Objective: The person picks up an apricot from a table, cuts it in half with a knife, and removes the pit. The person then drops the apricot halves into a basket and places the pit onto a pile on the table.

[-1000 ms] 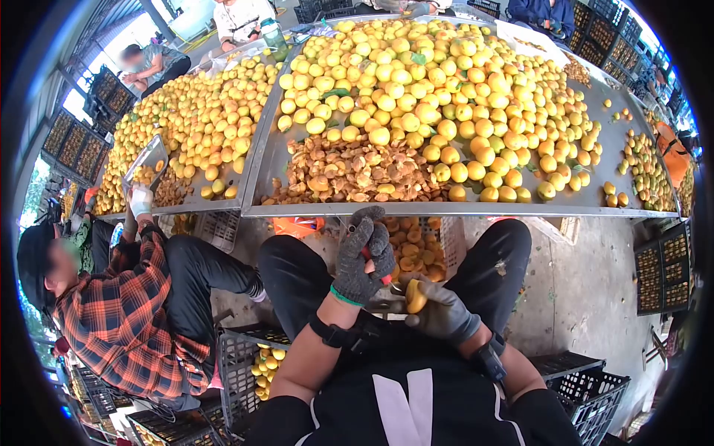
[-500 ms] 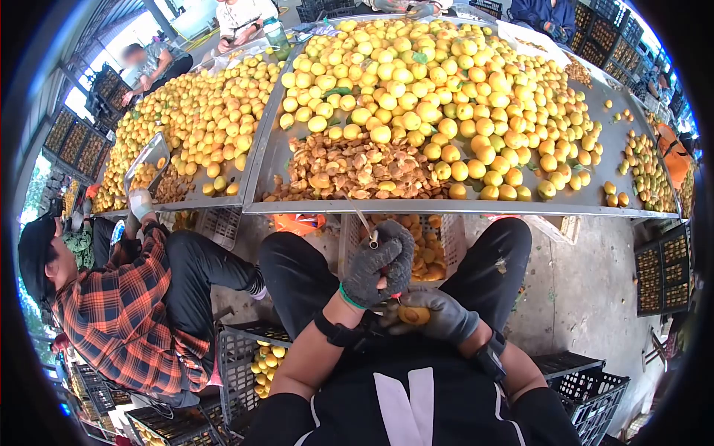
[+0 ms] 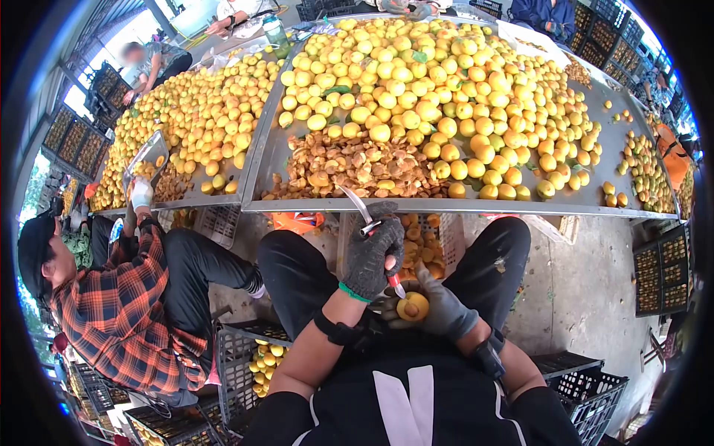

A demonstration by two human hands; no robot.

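My left hand (image 3: 375,256), in a dark knit glove with a green cuff, is closed around a knife (image 3: 355,201). The knife's curved blade sticks out above the fist toward the table. A red piece with a pointed metal tip (image 3: 399,287) comes out below the same fist, close to the fruit; whether it belongs to the same tool is hidden by the fingers. My right hand (image 3: 445,311), in a grey glove, holds a cut apricot (image 3: 412,306) with its open face and brown centre upward. The right thumb is raised off the fruit.
A metal table (image 3: 446,206) bears heaped whole apricots (image 3: 416,82) and a pile of cut pieces (image 3: 364,163). Beneath its edge, a crate (image 3: 452,241) holds apricot halves. Black crates (image 3: 591,398) flank me. A person in a plaid shirt (image 3: 119,312) sits at left.
My left fist has turned, bringing the curved blade and red tip into view. My right hand has opened its thumb away and tilted the cut apricot upward. The neighbour's gloved hand has shifted slightly.
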